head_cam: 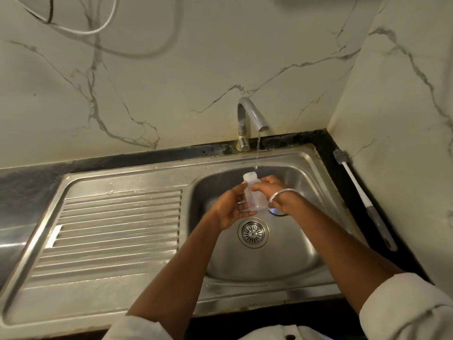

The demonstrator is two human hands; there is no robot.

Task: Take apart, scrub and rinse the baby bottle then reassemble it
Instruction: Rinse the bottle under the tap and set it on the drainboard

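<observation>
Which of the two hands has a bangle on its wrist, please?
The right hand, holding the bottle near its neck, wears the silver bangle; the left hand, at its base, has a bare wrist.

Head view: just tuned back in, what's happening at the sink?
A person holds the clear baby bottle, top already off, over the sink basin under the running tap. The left hand grips its lower body, the right hand its upper part, and the stream falls at the open neck. The bottle brush lies on the counter to the right, untouched.
</observation>
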